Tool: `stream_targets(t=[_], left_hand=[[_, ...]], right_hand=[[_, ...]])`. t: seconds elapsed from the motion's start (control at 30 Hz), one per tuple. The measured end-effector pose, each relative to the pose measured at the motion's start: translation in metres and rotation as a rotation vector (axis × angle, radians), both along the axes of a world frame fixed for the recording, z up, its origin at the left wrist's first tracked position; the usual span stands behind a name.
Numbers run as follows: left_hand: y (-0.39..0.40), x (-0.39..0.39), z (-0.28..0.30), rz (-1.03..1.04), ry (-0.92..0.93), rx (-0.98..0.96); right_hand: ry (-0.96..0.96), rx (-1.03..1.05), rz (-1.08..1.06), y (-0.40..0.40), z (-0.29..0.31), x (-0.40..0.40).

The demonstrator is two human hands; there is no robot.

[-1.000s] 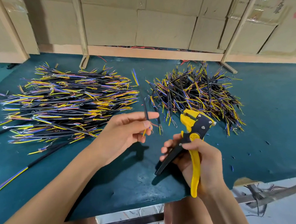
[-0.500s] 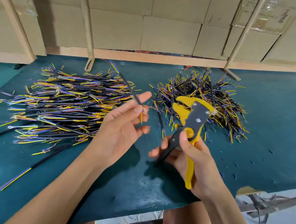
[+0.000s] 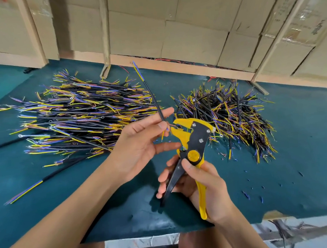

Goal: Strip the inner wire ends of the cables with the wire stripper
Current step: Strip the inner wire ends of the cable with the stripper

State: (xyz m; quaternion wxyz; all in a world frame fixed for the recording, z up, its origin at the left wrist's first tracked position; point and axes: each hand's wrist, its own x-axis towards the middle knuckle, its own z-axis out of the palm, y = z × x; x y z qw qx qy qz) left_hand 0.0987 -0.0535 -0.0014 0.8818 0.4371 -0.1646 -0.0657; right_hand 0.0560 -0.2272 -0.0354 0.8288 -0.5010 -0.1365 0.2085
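My left hand (image 3: pixel 140 143) pinches a black cable (image 3: pixel 153 97) between thumb and forefinger; the cable stands up and leans back left, with yellow and blue inner wires at its top end. Its lower wire ends sit right at the yellow jaws of the wire stripper (image 3: pixel 193 141). My right hand (image 3: pixel 200 185) grips the stripper by its black and yellow handles, jaws pointing up and left. The handles are spread apart.
A big pile of long black cables (image 3: pixel 81 120) lies on the green table mat (image 3: pixel 305 143) at the left, a smaller pile (image 3: pixel 226 115) at the right. Bits of cut insulation (image 3: pixel 246 194) dot the mat right of my hand. Cardboard boxes (image 3: pixel 190 25) stand behind.
My left hand raised the cable upright and brought its lower wire ends to the stripper's jaws. My right hand lifted the stripper up and left to meet them.
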Motion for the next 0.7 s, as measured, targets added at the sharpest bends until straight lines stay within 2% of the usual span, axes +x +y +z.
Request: stream_targets(t=[0.57,0.7], left_hand=[[0.0036,-0.0023,-0.0029,-0.018,-0.009,0.074],[0.0039,-0.0031,-0.0019,-0.015,0.001,0.109]], right_hand=[[-0.032,0.003,0.066,-0.0042,-0.0051,0.0051],[-0.052,-0.053,0.09,-0.0052,-0.005,0.005]])
